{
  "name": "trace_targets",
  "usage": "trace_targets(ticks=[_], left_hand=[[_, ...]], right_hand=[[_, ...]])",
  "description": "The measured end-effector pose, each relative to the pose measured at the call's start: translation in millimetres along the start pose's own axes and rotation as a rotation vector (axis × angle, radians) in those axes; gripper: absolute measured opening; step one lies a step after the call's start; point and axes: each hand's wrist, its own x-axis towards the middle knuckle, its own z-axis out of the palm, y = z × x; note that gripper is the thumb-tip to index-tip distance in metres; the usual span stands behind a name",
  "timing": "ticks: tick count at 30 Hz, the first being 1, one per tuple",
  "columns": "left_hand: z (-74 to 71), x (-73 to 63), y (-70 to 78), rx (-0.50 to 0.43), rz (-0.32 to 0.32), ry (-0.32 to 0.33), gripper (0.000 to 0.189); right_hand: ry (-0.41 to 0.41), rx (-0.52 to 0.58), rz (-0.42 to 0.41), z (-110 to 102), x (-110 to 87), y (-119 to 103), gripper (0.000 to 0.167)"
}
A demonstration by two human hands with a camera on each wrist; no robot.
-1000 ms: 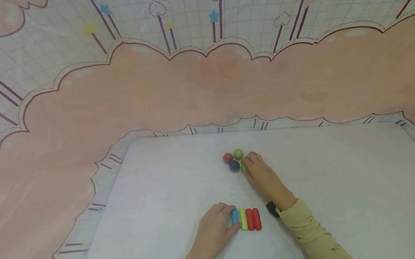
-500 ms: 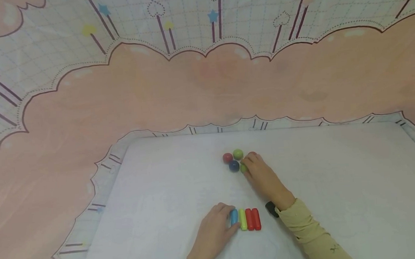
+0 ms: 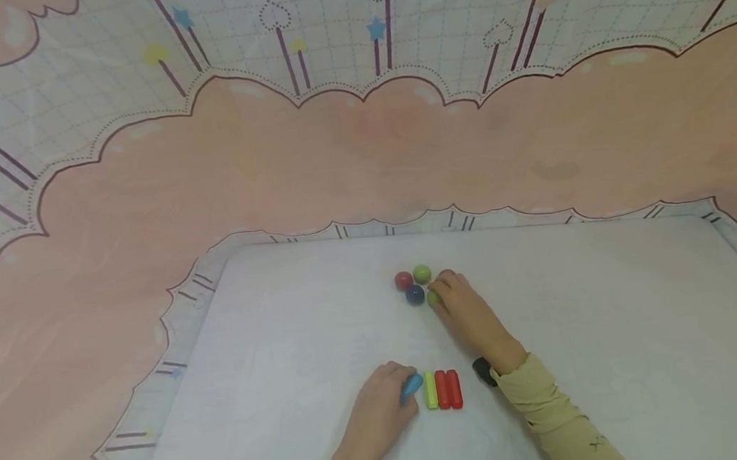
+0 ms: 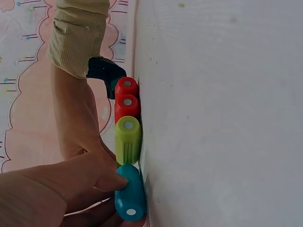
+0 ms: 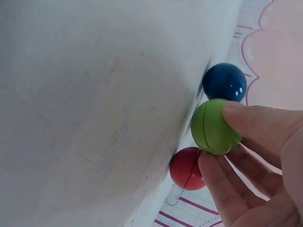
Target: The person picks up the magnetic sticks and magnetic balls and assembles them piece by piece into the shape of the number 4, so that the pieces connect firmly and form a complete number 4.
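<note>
My left hand (image 3: pixel 377 411) pinches a blue rod (image 4: pixel 130 196) between thumb and fingers. The rod, with a pale dot on its end, tilts away from the row beside it. That row holds a yellow-green rod (image 3: pixel 431 389) and two red rods, the nearer red rod (image 3: pixel 442 389) touching the outer red rod (image 3: pixel 455 388). Farther back, my right hand (image 3: pixel 471 319) pinches a seamed green ball (image 5: pixel 213 126) with thumb and fingers. Beside it sit a dark blue ball (image 5: pixel 225 82) and a red ball (image 5: pixel 186 169), partly covered by a fingertip.
Another red ball (image 3: pixel 404 281) and a second green ball (image 3: pixel 422 274) lie left of the right hand, beside the dark blue ball. All rest on a white tabletop (image 3: pixel 299 334). A patterned pink cloth (image 3: pixel 338 161) lies beyond its back edge. A black wrist device (image 3: pixel 484 372) sits under the right cuff.
The blue rod has swung from upright in the row to a slant, moving slightly left away from the yellow-green rod. The right hand stays nearly still on the green ball.
</note>
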Motion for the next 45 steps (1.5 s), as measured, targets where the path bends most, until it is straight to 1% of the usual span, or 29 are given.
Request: trace_targets(ticks=[5, 9, 14, 22, 30, 36, 42, 45], left_hand=[[-2.3, 0.5, 1.8, 0.007, -0.001, -0.001, 0.035], [-4.0, 1.3, 1.5, 0.007, 0.007, 0.009, 0.035], [-5.1, 3.2, -0.3, 0.001, 0.014, 0.029, 0.035], [-5.4, 6.4, -3.9, -0.013, 0.05, 0.078, 0.034], [-8.6, 11.5, -3.5, -0.011, 0.054, 0.083, 0.033], [-11.2, 13.5, -3.9, -0.003, 0.081, 0.099, 0.031], [-13.7, 15.8, -3.0, -0.021, 0.101, 0.093, 0.031], [-14.3, 17.9, -2.2, -0.012, 0.115, 0.1, 0.031]], right_hand=[[0.003, 0.011, 0.003, -2, -2.0, 1, 0.024], [0.013, 0.021, -0.013, -4, -3.7, 1, 0.023], [0.027, 0.016, -0.04, -6, -5.3, 3, 0.023], [0.025, 0.02, -0.041, -9, -10.3, 3, 0.023], [0.02, 0.007, -0.045, -13, -15.3, 5, 0.027], [0.038, 0.009, -0.061, -14, -20.3, 9, 0.027], [0.038, 0.039, -0.058, -15, -24.7, 11, 0.027], [0.044, 0.043, -0.07, -15, -26.8, 11, 0.025]])
